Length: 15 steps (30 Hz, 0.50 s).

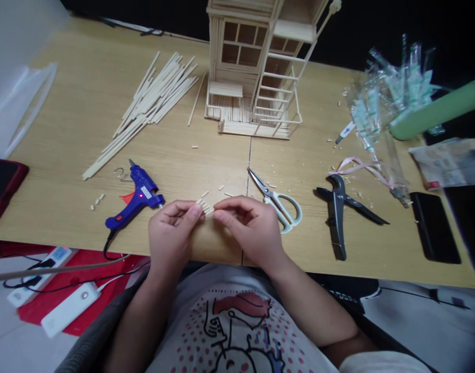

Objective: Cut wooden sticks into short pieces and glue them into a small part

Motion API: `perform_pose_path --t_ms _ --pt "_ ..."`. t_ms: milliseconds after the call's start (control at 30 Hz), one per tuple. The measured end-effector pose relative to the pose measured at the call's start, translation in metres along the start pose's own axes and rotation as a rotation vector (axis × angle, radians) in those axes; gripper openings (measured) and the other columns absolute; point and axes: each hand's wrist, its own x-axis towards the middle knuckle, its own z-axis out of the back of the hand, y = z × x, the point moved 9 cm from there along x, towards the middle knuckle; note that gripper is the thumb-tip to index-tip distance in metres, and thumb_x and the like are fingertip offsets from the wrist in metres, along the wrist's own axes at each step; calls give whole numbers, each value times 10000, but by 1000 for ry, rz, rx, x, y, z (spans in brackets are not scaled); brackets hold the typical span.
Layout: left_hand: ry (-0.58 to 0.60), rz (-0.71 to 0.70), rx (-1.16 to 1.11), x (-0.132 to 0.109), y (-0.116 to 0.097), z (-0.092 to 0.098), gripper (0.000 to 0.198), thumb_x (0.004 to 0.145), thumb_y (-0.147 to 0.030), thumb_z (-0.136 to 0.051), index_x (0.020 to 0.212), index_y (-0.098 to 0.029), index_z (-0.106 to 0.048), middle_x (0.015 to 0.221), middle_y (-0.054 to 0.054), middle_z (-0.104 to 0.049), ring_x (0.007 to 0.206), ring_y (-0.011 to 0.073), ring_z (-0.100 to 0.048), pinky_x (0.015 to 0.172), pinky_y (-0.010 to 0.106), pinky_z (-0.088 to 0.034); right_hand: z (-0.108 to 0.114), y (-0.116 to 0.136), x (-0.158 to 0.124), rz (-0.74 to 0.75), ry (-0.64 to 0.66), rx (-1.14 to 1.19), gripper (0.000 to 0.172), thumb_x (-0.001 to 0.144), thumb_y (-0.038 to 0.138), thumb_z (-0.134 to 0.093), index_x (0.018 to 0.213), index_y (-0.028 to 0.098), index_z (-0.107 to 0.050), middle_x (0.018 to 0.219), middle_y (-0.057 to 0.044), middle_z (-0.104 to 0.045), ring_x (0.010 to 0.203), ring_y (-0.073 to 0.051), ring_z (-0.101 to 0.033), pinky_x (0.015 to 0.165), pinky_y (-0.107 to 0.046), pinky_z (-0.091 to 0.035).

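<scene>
Pinching short wooden sticks (204, 205), left hand (170, 230) over a wood-grain desk (97, 93), right hand (248, 225) curled beside.

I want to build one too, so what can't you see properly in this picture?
All from the head view:
Short sticks: partly hidden by the fingers of the left hand and right hand.
Wooden house: top cut off by the upper edge.
Black case: cut off by the left edge.
Plastic pack: contents too blurred to tell.

Bright, even light leaves soft shadows by the left hand (171, 233). The table (85, 103) looks bent at the sides, and the white sheet (19, 109) looks blurry.
</scene>
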Motion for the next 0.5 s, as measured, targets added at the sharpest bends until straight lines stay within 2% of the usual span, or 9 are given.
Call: perform_pose_path --t_ms 133,267,400,500 --pt "-11 31 -60 -3 2 -4 273 726 -409 -887 772 -172 -759 693 10 -738 639 103 -666 670 197 -537 -5 1 -2 18 -8 -45 67 814 266 -815 842 209 -794 812 -23 -806 704 -142 -750 671 -244 -622" --pt "-12 29 9 -4 -1 -3 272 751 -414 -860 788 -166 -753 708 20 -744 645 109 -673 664 199 -542 -6 3 -2 24 -11 -55 57 829 261 -783 825 205 -779 795 -22 -797 683 -137 -732 655 -248 -609" --pt "35 -59 181 1 -14 -1 226 768 -350 -835 872 -171 -745 808 34 -764 729 131 -709 693 215 -565 -4 6 -1 23 -6 -91 54 825 243 -761 800 196 -759 742 -15 -773 624 -125 -695 603 -234 -578" --pt "58 -165 226 4 -28 2 276 776 -300 -829 1013 -189 -742 894 33 -775 816 141 -731 766 233 -584 -1 8 0 12 9 -161 47 822 234 -749 793 198 -747 699 -4 -747 581 -118 -660 565 -228 -547"
